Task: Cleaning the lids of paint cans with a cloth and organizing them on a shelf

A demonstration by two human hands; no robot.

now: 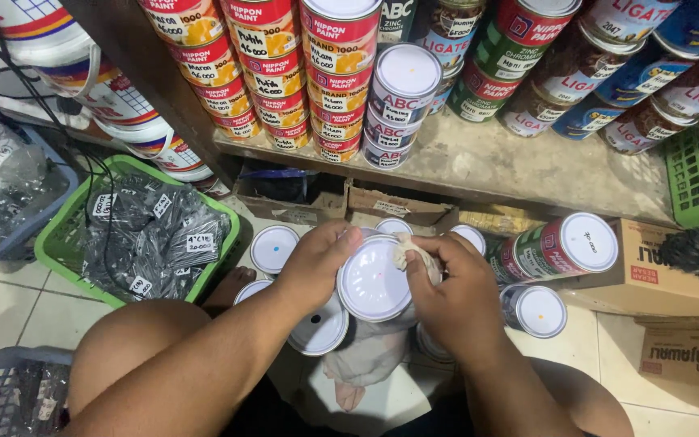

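My left hand (315,263) grips the side of a small paint can with a white lid (372,279), holding it up over my lap. Pinched in my right hand (451,291) is a pale cloth (404,249), pressed on the lid's upper right edge. The rest of the cloth (370,352) hangs below the can. More white-lidded cans (274,248) stand on the floor around it, one (319,328) just under my left wrist.
A wooden shelf (479,166) ahead carries stacked paint cans (337,77). A stack of cans lies on its side (564,247) at right, beside cardboard boxes (657,275). A green basket (62,243) of dark bagged parts sits left, blue baskets (2,243) beyond.
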